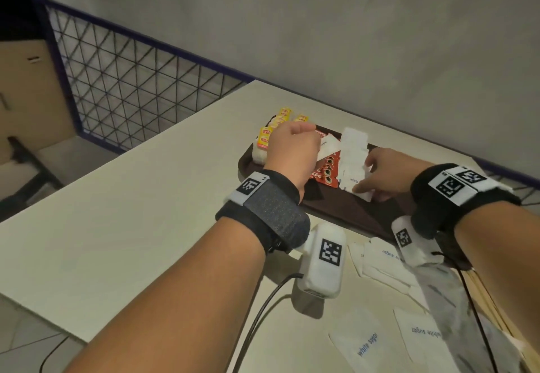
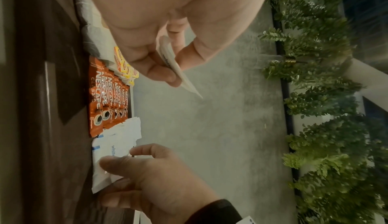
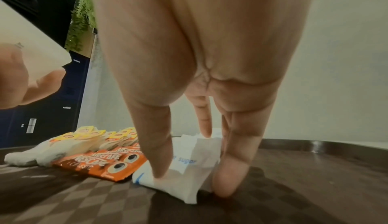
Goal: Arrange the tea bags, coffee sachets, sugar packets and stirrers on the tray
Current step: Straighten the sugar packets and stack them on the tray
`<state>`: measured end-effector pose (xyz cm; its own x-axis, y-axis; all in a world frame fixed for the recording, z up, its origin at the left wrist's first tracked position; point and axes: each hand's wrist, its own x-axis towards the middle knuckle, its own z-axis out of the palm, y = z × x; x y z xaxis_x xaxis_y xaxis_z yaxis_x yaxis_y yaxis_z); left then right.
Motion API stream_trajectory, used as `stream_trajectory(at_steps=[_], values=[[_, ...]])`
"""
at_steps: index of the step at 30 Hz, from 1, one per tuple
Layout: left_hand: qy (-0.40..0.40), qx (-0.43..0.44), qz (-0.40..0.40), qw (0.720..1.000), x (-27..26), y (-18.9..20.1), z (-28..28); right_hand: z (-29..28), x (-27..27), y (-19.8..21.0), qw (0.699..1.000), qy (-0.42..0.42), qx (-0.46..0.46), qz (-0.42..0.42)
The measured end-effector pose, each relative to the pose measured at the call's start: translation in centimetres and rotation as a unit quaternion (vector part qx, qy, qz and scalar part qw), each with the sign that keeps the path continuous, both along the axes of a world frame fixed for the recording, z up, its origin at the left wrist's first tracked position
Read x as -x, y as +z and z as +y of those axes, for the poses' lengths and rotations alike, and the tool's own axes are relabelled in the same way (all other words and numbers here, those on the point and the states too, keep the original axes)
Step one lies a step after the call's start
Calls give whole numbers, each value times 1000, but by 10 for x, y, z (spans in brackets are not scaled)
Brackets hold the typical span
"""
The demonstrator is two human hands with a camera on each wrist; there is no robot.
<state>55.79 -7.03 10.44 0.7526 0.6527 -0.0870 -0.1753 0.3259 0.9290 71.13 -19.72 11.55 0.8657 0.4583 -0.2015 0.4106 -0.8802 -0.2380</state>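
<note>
Loose sugar packets (image 1: 362,340) lie nearest on the worktop (image 1: 117,211); left hand (image 1: 292,146) pinches one packet (image 2: 178,71), right hand (image 1: 388,176) presses straight fingers on the tray's (image 1: 350,211) sugar row (image 1: 352,156).

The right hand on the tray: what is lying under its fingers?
Under the right hand lies a row of overlapping white sugar packets on the brown tray; thumb and finger press the nearest one. How many packets lie below cannot be counted.
</note>
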Motion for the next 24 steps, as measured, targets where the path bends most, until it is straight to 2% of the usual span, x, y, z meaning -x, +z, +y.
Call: stream_trajectory(at_steps=[5,12,15,17,19,21,24], values=[[-1,-13,-5,1000,-2,-2,-1,7,5,0,1000,-11,13,-6],[-13,-36,-12,999,-1,-3,-4,9,5,4,999,-18,-23,-19],[-14,-47,-23,999,-2,-4,-4,-3,18,21,997,-21,-53,-50],[-17,-55,-24,998,-2,-6,-4,-17,42,38,995,9,-79,-58],[-25,-67,-27,997,-2,-4,-5,-39,72,51,996,62,-37,-55],[-44,-87,-30,995,0,-2,-8,-67,100,55,992,103,68,-29],[-83,-93,-37,991,5,1,-11,-106,120,41,978,98,186,16]])
